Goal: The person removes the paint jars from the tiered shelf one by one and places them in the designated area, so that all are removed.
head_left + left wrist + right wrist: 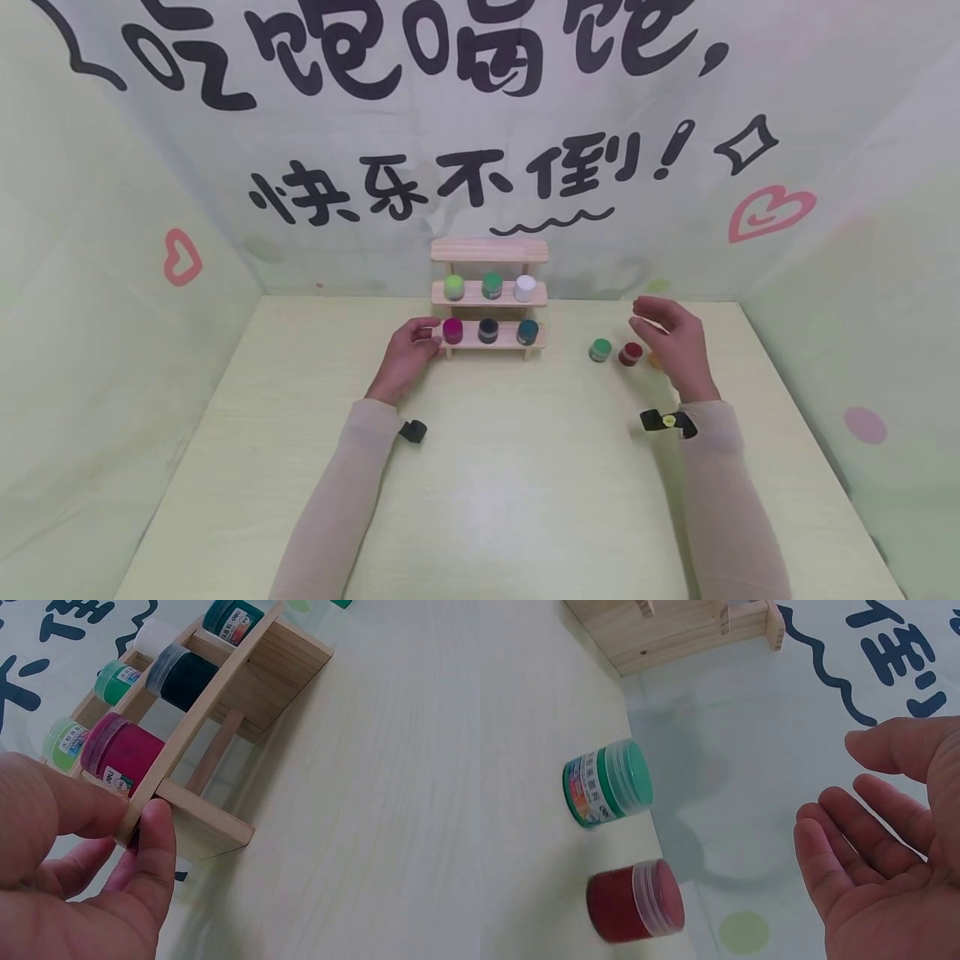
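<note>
My left hand (405,358) pinches the left end of the lowest shelf of a three-tier wooden rack (489,250), thumb above and fingers beneath. That shelf carries a magenta paint jar (452,331), a near-black jar (488,331) and a teal jar (528,332). On the middle tier stand a light green jar (453,287), a green jar (492,286) and a white jar (525,288). Holding nothing, my right hand (678,342) hovers with loosely bent fingers beside a green jar (607,784) and a dark red jar (634,900). It partly hides an orange jar (655,360).
The pale table (487,483) meets a printed cloth backdrop (360,258) just behind the rack. Cloth walls also rise at both sides. Black wrist straps (660,420) sit below both hands.
</note>
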`<state>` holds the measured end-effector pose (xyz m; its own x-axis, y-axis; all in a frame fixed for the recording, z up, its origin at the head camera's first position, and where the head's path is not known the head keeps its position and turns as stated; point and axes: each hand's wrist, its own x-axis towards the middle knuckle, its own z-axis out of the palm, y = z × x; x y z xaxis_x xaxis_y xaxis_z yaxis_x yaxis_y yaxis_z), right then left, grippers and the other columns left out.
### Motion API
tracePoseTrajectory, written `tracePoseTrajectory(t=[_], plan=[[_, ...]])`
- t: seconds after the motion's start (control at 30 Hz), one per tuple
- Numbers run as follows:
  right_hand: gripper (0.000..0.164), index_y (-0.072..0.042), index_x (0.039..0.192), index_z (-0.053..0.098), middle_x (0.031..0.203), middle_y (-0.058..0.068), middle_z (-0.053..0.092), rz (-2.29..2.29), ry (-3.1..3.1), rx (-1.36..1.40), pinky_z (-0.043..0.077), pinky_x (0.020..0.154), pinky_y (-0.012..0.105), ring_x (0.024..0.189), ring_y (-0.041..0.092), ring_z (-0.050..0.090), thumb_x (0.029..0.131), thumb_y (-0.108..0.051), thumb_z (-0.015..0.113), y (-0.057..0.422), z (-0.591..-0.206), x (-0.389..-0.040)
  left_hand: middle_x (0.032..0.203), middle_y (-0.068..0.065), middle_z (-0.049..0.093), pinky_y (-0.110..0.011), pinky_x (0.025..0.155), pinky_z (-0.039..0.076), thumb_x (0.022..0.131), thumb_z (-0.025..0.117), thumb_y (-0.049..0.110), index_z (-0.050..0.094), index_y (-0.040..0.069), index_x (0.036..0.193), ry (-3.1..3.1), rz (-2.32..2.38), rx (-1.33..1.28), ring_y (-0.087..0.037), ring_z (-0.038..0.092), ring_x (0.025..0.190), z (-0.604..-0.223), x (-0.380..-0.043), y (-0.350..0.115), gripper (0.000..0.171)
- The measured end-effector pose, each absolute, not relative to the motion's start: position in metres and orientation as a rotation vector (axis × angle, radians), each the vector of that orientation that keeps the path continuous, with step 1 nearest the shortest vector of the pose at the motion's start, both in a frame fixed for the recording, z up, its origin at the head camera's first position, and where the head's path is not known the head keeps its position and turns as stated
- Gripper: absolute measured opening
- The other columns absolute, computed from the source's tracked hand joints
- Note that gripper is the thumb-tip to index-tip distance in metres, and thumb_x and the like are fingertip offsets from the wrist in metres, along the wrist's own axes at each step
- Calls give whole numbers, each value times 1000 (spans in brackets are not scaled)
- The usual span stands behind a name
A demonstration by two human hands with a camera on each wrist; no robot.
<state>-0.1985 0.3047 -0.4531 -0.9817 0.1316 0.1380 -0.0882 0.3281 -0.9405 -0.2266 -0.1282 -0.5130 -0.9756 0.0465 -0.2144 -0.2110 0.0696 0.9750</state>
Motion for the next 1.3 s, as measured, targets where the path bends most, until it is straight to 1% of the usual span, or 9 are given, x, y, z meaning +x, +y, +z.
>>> tracePoseTrajectory(t=[0.2, 0.4, 0.53, 0.63, 0.7, 1.03, 1.17, 1.3], plan=[[43, -7, 133, 63, 130, 13, 66, 1729, -2367, 9, 53, 95, 10, 115, 8, 64, 94, -23, 73, 283, -448, -206, 124, -15, 57, -31, 96, 60, 97, 64, 8, 57, 8, 135, 2154, 2007, -177, -22, 63, 105, -513, -227, -128, 38], [44, -3, 132, 63, 129, 21, 66, 1781, -2311, 71, 55, 92, 13, 110, 6, 66, 93, -20, 74, 262, -446, -215, 124, -15, 57, -31, 96, 60, 97, 64, 8, 57, 8, 135, 2155, 2008, -169, -22, 63, 106, -513, -227, -127, 39], [44, -5, 132, 63, 128, 19, 67, 1766, -2347, 90, 55, 90, 12, 108, 4, 65, 94, -23, 74, 250, -447, -220, 123, -15, 57, -31, 94, 60, 97, 64, 8, 58, 7, 134, 2152, 2017, -164, -22, 63, 104, -513, -227, -127, 38], [42, -9, 131, 64, 126, 16, 68, 1741, -2380, 103, 55, 89, 13, 107, 6, 64, 94, -26, 73, 241, -448, -223, 123, -15, 57, -30, 94, 60, 97, 64, 8, 58, 8, 134, 2157, 2015, -167, -22, 63, 104, -513, -227, -127, 38], [42, -9, 131, 64, 124, 15, 69, 1738, -2385, 112, 55, 88, 15, 106, 7, 65, 94, -26, 73, 234, -448, -225, 123, -15, 57, -30, 94, 60, 97, 64, 8, 58, 8, 134, 2161, 2011, -172, -22, 63, 105, -512, -227, -127, 37], [42, -7, 131, 65, 120, 15, 70, 1721, -2395, 166, 57, 87, 18, 102, 10, 64, 93, -23, 74, 201, -446, -238, 124, -15, 56, -31, 96, 60, 97, 63, 7, 57, 8, 135, 2157, 2003, -179, -22, 63, 106, -510, -226, -127, 38], [43, -5, 130, 66, 118, 16, 70, 1729, -2392, 198, 57, 86, 20, 103, 15, 66, 92, -22, 75, 189, -449, -247, 124, -15, 56, -30, 96, 60, 97, 63, 6, 57, 7, 134, 2159, 2010, -179, -22, 63, 106, -511, -227, -126, 37], [42, -7, 129, 66, 116, 13, 71, 1700, -2428, 207, 58, 87, 25, 106, 21, 65, 91, -23, 76, 179, -451, -255, 125, -15, 56, -31, 96, 60, 97, 63, 7, 58, 8, 134, 2161, 2009, -177, -23, 62, 107, -512, -226, -127, 37]])
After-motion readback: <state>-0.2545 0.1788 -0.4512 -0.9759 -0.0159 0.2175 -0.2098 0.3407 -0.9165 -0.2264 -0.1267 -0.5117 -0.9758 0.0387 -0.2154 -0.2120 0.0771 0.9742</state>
